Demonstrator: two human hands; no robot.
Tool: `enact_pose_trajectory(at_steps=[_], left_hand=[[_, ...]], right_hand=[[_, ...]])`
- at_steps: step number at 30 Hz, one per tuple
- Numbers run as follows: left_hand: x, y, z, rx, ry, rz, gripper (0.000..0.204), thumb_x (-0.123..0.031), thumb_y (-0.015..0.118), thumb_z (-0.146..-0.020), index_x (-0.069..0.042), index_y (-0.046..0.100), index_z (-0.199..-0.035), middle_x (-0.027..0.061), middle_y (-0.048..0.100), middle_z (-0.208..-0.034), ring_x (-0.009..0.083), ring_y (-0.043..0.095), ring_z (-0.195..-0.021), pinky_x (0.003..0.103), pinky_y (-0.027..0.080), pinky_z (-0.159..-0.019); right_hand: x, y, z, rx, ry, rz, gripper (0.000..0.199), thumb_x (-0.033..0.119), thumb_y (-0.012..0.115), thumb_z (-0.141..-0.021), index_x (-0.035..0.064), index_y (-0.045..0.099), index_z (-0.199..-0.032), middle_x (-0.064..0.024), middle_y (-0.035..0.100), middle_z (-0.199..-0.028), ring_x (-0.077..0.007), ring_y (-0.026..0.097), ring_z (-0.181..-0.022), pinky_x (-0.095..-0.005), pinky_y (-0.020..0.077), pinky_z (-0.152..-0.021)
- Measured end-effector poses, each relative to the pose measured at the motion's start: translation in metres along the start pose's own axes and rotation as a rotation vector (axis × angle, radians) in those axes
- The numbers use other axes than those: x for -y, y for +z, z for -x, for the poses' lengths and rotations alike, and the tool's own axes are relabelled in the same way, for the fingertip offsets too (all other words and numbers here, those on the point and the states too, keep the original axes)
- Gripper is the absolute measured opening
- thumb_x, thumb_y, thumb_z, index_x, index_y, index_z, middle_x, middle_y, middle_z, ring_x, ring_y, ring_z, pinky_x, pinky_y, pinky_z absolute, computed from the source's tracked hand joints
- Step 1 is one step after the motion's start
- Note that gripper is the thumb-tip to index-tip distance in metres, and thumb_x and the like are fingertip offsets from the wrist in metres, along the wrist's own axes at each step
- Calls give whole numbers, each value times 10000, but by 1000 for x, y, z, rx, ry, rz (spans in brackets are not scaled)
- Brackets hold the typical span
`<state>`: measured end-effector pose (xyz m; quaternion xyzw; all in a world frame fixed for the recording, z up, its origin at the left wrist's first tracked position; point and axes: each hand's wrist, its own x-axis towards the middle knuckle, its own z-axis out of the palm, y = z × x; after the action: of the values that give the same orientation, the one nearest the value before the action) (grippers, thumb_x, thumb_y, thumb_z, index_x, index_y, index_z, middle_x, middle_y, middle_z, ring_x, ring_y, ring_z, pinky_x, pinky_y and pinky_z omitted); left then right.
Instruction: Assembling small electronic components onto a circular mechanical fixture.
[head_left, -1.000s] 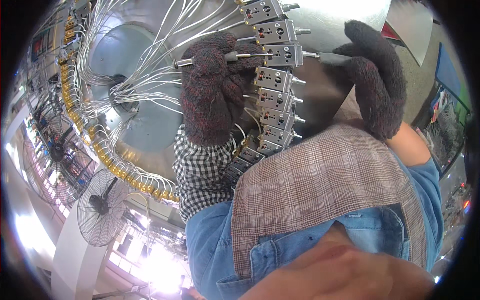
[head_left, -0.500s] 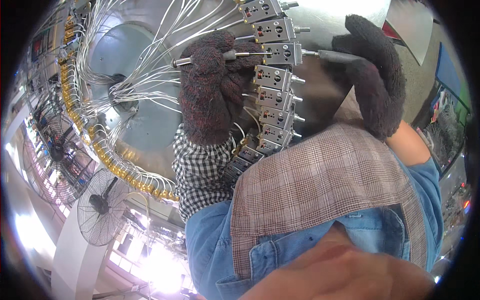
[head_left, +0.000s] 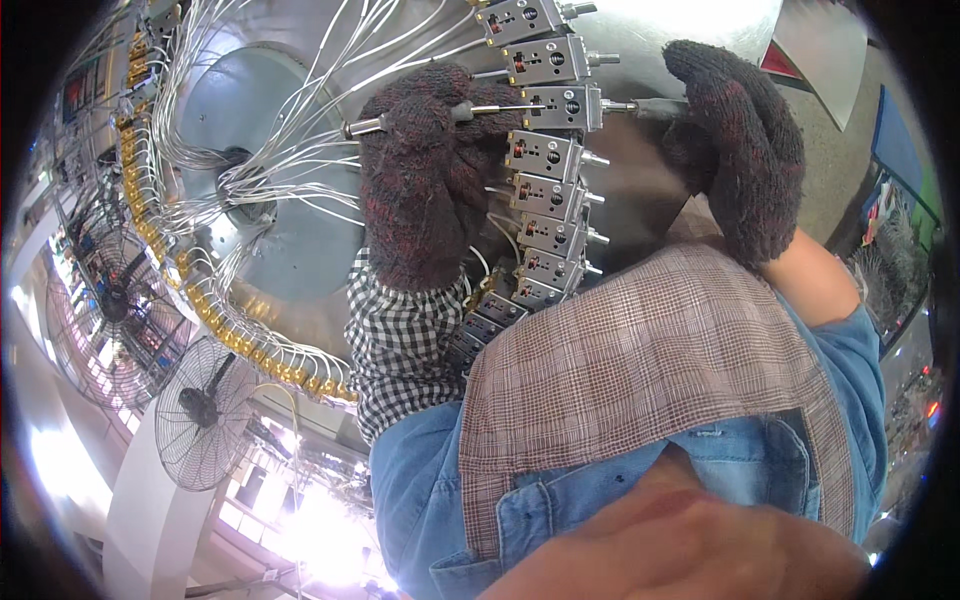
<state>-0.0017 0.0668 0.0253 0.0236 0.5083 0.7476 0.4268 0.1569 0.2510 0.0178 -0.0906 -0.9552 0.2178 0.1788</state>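
My left hand (head_left: 420, 190), in a dark knitted glove, is closed around a thin metal screwdriver (head_left: 490, 108). Its slim shaft reaches right, to the face of one metal switch-like unit (head_left: 560, 107) in a curved row. On that unit's other side, my right hand (head_left: 748, 150), gloved the same way, is closed on a grey-handled driver (head_left: 655, 108). The driver's tip meets the threaded stem sticking out of the unit. Part of the grey handle is hidden behind the right glove. Similar metal units (head_left: 545, 155) stand above and below this one.
White wires (head_left: 290, 150) fan out from the middle of a round metal fixture (head_left: 320, 240). Gold-coloured fittings (head_left: 250, 345) line its left rim. A checked oversleeve (head_left: 405, 330) covers my left forearm. Standing fans (head_left: 200, 405) are at the left.
My right hand has rolled on the grey-handled driver, and its raised fingers have come down and leftward, covering more of the handle. The left hand and its screwdriver look nearly still.
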Motion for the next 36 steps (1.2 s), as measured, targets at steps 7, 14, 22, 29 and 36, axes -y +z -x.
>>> enact_pose_trajectory(at_steps=[7,14,22,29,36], left_hand=[[0,1,-1,8,5,125,382,-293,563,-850,25,491,-1050,173,591,-941,271,609,-881,369,526,-788],[-3,2,-4,20,-39,66,407,-310,568,-842,26,484,-1055,179,577,-983,285,602,-899,380,522,-796],[-13,-3,11,-77,192,-128,388,-319,510,-874,11,459,-1071,232,579,-992,340,604,-902,416,537,-780],[-9,-13,21,-2,93,-3,364,-241,592,-839,3,483,-1087,166,555,-1022,326,584,-945,448,518,-814],[0,-20,15,85,132,-24,334,-276,507,-882,-15,473,-1088,201,538,-1088,332,585,-959,384,552,-768]], right_hand=[[5,6,3,-90,370,-540,308,127,462,-902,-2,471,-1182,-139,590,-1046,-206,581,-936,-304,497,-739],[16,-1,2,-61,551,-1047,378,200,479,-900,-2,440,-1216,-136,610,-902,-148,579,-703,-265,477,-630],[5,8,11,-104,76,-98,403,230,509,-883,3,440,-1209,-124,611,-850,-154,582,-691,-251,468,-567],[28,14,33,-147,625,-1044,380,216,475,-904,2,425,-1215,-145,615,-834,-155,574,-632,-256,466,-538],[38,18,30,-178,636,-1111,386,205,502,-886,7,432,-1210,-136,603,-832,-157,570,-635,-257,463,-529]])
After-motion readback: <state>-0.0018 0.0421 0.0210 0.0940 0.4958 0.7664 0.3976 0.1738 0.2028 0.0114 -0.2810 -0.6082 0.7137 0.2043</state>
